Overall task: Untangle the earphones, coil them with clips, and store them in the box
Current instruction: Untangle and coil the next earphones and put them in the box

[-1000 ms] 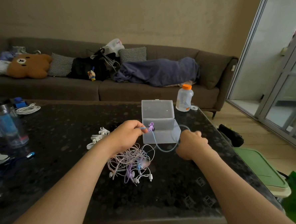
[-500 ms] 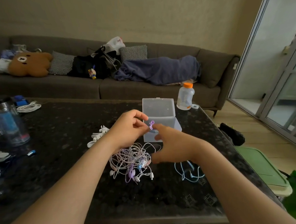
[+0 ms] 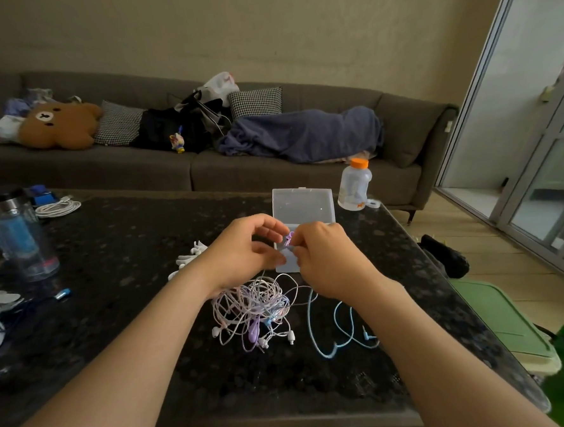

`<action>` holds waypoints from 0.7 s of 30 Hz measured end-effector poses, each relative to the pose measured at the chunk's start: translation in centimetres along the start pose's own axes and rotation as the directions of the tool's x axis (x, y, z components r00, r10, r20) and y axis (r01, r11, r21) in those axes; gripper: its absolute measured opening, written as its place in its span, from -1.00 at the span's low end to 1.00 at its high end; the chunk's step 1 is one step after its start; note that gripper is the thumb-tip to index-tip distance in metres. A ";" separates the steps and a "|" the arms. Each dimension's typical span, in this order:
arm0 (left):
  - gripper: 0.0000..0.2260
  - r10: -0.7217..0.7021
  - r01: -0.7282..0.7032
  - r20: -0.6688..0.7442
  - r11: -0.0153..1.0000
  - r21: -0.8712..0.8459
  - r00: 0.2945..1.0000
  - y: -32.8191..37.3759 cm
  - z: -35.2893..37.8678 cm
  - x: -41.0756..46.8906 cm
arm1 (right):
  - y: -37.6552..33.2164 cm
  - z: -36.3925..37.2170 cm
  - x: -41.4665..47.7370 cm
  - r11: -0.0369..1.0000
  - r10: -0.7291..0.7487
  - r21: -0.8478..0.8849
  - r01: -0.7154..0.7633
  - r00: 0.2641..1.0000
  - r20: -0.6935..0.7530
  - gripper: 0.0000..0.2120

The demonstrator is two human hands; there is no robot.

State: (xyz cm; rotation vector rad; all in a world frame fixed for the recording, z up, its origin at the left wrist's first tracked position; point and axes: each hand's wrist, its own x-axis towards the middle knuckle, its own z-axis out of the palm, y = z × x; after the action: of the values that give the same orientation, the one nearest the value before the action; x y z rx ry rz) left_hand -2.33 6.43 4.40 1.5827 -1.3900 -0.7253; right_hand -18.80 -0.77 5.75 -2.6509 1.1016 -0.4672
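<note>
A tangle of pink, white and purple earphones [image 3: 253, 309] lies on the dark table [image 3: 118, 256]. To its right a light blue earphone cable [image 3: 337, 328] lies loose on the table. Above the tangle my left hand [image 3: 240, 252] and my right hand [image 3: 323, 257] meet, both pinching a small purple earphone piece [image 3: 289, 238] with a thin cable hanging from it. Just behind the hands stands the clear plastic box [image 3: 303, 205] with its lid up. Several white clips [image 3: 187, 258] lie left of my left hand.
A bottle with an orange cap [image 3: 354, 184] stands behind the box near the table's right edge. A blue tumbler [image 3: 18, 236] and a coiled white cable [image 3: 57, 207] sit at the left. A sofa [image 3: 205, 165] runs behind the table.
My right hand let go of the blue cable, which now lies on the table, and moved left to meet my left hand at the purple earphone piece.
</note>
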 end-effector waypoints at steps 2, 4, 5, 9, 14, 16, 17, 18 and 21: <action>-0.60 -0.024 0.020 0.048 0.996 0.085 0.999 -0.5 0.1 0.1 | -0.1 -0.2 -0.1 0.998 0.032 0.047 -0.033 0.999 0.020 -0.83; -0.67 -0.052 0.040 0.087 0.989 0.140 0.995 -1.2 0.1 0.3 | -0.2 -0.6 -0.1 0.995 0.038 0.094 -0.039 0.999 0.005 -0.84; -0.72 -0.060 0.043 0.096 0.984 0.172 0.994 -1.5 0.1 0.3 | -0.2 -0.8 -0.1 0.997 0.035 0.064 -0.035 0.999 -0.004 -0.78; -0.93 -0.066 -0.007 0.170 0.918 0.397 0.983 -2.0 -0.1 0.2 | 0.7 0.1 -0.2 0.999 -0.015 0.039 0.017 0.998 -0.054 -0.65; -0.74 -0.178 0.029 0.221 0.836 0.548 0.959 -2.2 -0.3 -0.1 | 0.8 -0.3 0.2 0.857 0.099 0.516 -0.010 0.985 -0.145 -0.79; -0.67 -0.154 0.048 0.162 0.852 0.522 0.975 -1.7 -0.3 0.1 | 0.3 -0.9 0.0 0.679 0.172 0.734 0.009 0.970 -0.172 -0.80; -0.63 -0.135 0.057 0.125 0.869 0.491 0.983 -1.3 -0.3 0.1 | 0.1 -1.2 -0.1 0.613 0.198 0.788 0.044 0.958 -0.208 -0.80; -0.60 -0.118 0.066 0.089 0.892 0.448 0.989 -1.0 -0.2 0.2 | -0.1 -1.5 -0.3 0.580 0.228 0.811 0.078 0.940 -0.254 -0.79; -0.54 -0.070 0.058 0.029 0.950 0.307 0.997 -0.4 -0.3 0.2 | 0.0 -1.8 -0.4 0.682 0.303 0.721 0.120 0.851 -0.429 -0.75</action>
State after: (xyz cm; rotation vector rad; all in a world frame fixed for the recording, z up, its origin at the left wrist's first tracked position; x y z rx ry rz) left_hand -1.86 6.27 4.16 1.8696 -1.5432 -0.6018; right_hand -19.76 -0.69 7.33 -1.7614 0.8871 -1.3493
